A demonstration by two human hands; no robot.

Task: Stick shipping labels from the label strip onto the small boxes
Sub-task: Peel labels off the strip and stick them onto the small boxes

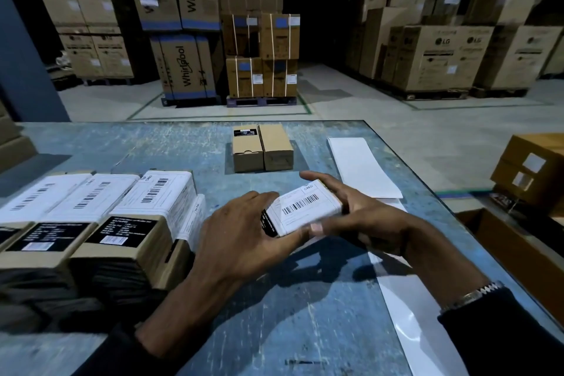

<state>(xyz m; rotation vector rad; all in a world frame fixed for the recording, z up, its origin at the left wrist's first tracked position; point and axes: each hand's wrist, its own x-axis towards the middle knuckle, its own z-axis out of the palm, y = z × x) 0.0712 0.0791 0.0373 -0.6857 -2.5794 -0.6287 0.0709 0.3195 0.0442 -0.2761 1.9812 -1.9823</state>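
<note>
Fingers [320, 227] round box [302, 207] (labelled) — lengthwise up-right

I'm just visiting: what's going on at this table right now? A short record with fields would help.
held: small box, white barcode label on its top
left hand: grips the box's near end
right hand: grips its far side
labelled boxes: grouped at left
unlabelled boxes: two, side by side, farther back
label strip: along the blue table at right

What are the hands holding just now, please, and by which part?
A small labelled box: left hand at its near end, right hand round its far end.
</note>
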